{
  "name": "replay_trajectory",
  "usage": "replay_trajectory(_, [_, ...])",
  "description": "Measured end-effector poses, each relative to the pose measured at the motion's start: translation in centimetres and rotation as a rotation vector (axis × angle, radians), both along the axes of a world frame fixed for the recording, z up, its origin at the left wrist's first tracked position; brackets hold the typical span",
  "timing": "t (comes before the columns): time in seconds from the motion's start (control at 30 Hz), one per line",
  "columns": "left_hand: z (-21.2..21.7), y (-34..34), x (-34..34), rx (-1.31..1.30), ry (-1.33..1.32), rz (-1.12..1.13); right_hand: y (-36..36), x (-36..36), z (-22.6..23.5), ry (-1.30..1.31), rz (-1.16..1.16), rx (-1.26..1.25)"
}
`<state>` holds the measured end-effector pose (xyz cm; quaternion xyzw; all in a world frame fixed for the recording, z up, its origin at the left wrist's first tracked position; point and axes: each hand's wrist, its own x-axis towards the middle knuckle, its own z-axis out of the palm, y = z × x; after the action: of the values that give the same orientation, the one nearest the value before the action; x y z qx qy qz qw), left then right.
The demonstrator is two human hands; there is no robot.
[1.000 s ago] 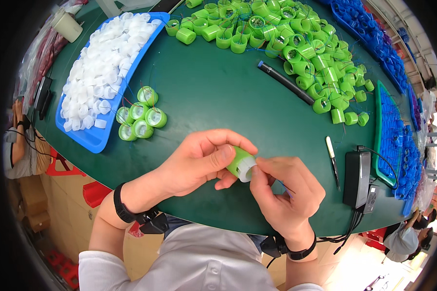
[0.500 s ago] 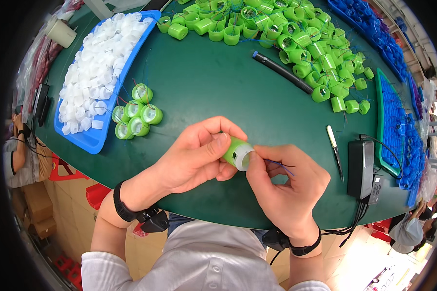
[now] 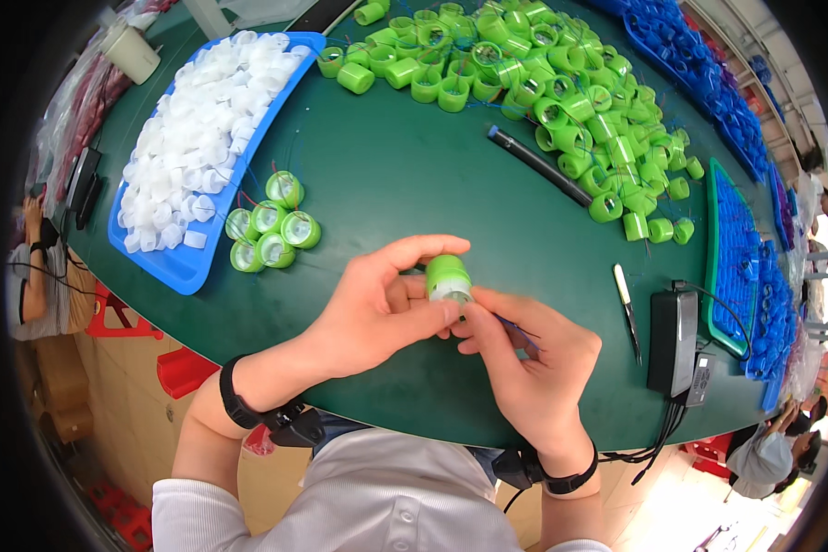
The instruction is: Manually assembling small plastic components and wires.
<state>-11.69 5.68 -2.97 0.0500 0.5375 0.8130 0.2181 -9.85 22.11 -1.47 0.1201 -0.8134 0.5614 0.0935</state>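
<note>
My left hand [image 3: 377, 308] and my right hand [image 3: 524, 363] meet over the near part of the green table [image 3: 414, 175]. Between them they hold one green cylindrical part [image 3: 448, 279] with a white cap at its near end. The left fingers wrap its side; the right fingertips press on the white end, and thin wires trail under my right hand. A small cluster of finished green parts [image 3: 271, 225] lies to the left of my hands.
A blue tray [image 3: 189, 271] full of white caps stands at the left. A big heap of green parts [image 3: 543, 83] fills the far side. A black rod [image 3: 538, 166], a small pen-like tool [image 3: 626, 299], a black power adapter [image 3: 673, 342] and blue trays [image 3: 736, 258] lie at the right.
The green part has turned in my hands from tilted to more upright. My right fingertips have closed onto its white end, and both hands sit a little farther from the table edge.
</note>
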Motion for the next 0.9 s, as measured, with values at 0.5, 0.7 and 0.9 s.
replay_trajectory(0.5, [-0.46,-0.03,-0.16,-0.215,0.064,0.03,-0.1,-0.35,0.43,0.37,0.15,0.452])
replay_trajectory(0.7, [-0.33,0.08,-0.1,-0.226,0.061,0.054,-0.19,-0.41,0.43,0.372,0.182,0.401])
replay_trajectory(0.9, [-0.33,-0.19,0.0,-0.196,0.055,0.05,-0.26,-0.28,0.81,0.387,0.228,0.365])
